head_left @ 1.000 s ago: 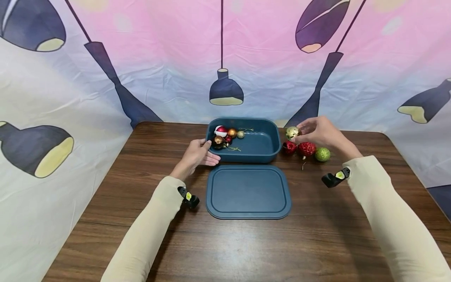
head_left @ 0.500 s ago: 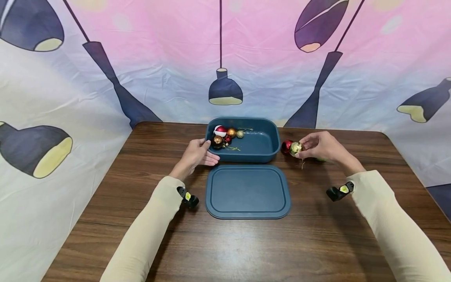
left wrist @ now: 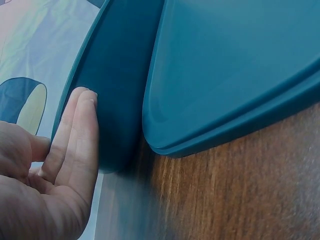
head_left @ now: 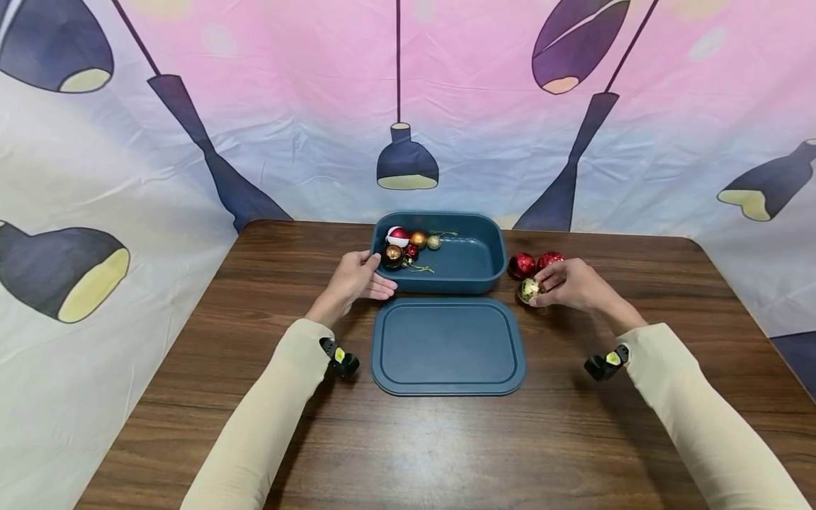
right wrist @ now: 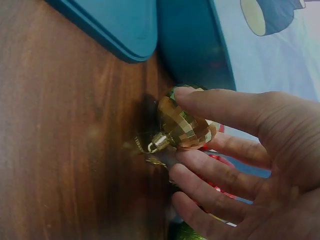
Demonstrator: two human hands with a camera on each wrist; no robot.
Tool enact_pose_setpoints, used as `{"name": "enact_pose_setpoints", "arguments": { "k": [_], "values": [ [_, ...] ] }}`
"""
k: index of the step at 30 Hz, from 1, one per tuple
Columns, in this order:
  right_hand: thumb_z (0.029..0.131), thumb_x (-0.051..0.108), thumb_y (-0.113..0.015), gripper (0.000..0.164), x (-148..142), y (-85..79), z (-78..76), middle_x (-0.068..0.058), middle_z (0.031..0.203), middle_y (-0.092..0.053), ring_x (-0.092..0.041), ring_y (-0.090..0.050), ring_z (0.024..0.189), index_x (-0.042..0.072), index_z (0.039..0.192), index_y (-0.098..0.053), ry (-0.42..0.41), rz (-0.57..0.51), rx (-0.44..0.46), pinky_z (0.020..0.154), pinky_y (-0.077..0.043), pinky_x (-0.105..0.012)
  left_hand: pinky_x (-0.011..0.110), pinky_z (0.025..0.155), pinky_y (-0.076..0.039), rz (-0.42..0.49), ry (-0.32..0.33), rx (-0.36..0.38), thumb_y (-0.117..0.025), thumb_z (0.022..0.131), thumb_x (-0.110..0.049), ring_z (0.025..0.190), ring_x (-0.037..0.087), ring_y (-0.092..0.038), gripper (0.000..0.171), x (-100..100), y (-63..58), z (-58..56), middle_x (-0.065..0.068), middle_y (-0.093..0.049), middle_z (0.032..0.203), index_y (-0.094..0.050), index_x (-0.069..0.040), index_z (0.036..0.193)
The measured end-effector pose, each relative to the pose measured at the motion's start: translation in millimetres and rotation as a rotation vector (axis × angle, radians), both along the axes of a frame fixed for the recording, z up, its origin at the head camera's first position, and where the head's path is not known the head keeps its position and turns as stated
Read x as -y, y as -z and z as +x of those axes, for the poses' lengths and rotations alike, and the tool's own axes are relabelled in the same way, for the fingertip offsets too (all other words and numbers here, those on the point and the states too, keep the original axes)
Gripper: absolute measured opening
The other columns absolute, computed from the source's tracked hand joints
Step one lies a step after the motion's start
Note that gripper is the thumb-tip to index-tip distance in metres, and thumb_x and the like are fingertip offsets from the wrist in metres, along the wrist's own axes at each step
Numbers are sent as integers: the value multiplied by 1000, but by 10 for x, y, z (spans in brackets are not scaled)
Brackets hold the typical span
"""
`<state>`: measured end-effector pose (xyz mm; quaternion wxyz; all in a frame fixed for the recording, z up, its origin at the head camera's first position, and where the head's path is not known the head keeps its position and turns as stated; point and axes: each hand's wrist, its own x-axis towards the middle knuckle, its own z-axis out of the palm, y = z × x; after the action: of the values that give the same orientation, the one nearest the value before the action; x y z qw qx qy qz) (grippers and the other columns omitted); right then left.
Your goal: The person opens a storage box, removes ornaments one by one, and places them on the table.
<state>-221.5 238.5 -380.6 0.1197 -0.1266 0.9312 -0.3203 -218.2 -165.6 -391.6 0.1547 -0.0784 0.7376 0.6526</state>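
Note:
My right hand (head_left: 571, 285) pinches a shiny gold faceted Christmas ball (head_left: 529, 290) between thumb and fingers, low over the table right of the box. Its gold cap and cord show in the right wrist view, where my right hand (right wrist: 270, 155) has the other fingers loosely spread. Behind it are a red ball (head_left: 522, 265) and a glittery red ball (head_left: 550, 259), partly covered by the hand. A green glitter ball (right wrist: 188, 232) barely shows in the right wrist view. My left hand (head_left: 358, 276) rests straight fingers against the blue box (head_left: 440, 285), thumb at its rim.
Inside the box, several small ornaments lie at the left, among them a red-and-white ball (head_left: 398, 237) and a brown ball (head_left: 392, 255). The blue lid (head_left: 449, 347) lies flat in front of the box. A patterned cloth (head_left: 306, 142) hangs behind the wooden table (head_left: 255, 326).
My right hand has brought the gold ball down and toward me, from behind the red balls to in front of them. My left hand stays at the box.

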Motion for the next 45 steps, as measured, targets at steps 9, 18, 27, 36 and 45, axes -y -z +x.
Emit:
{"name": "enact_pose_setpoints", "arguments": {
  "k": [9, 18, 27, 36, 45],
  "values": [
    [80, 27, -88, 47, 34, 43, -4, -15, 103, -72, -30, -66, 99, -1, 114, -71, 5, 6, -8, 83, -56, -40, 36, 70, -65, 3, -2, 5, -38, 112, -28, 80, 32, -76, 56, 2, 1, 4, 18, -75, 86, -22, -5, 161],
    [82, 29, -88, 51, 32, -10, -8, -17, 107, -72, -31, -66, 101, -2, 118, -70, 10, -9, 8, 84, -56, -40, 37, 71, -64, 4, -2, 6, -38, 113, -28, 84, 35, -75, 55, 16, 15, -3, 18, -75, 86, -23, -5, 161],
    [83, 30, -86, 52, 60, -221, -108, -20, 108, -71, -33, -66, 100, -3, 119, -69, -6, 16, -42, 80, -54, -40, 36, 71, -64, 4, -7, 4, -38, 112, -28, 76, 28, -76, 57, 24, 22, -3, 18, -75, 86, -21, -5, 161],
    [88, 29, -82, 51, 285, -536, -210, -21, 113, -69, -35, -64, 105, -3, 125, -66, -32, 2, -50, 87, -55, -51, 39, 73, -64, 15, 1, 4, -38, 112, -28, 80, 32, -76, 56, 4, 24, -8, 20, -75, 87, -24, -4, 160],
    [90, 25, -80, 44, 758, -610, -337, -18, 112, -71, -32, -66, 103, 1, 125, -68, -62, -25, -80, 84, -57, -48, 39, 73, -64, 12, -2, 2, -38, 112, -28, 82, 35, -76, 56, 13, 7, -4, 20, -75, 87, -23, -5, 161]
  ]
}}
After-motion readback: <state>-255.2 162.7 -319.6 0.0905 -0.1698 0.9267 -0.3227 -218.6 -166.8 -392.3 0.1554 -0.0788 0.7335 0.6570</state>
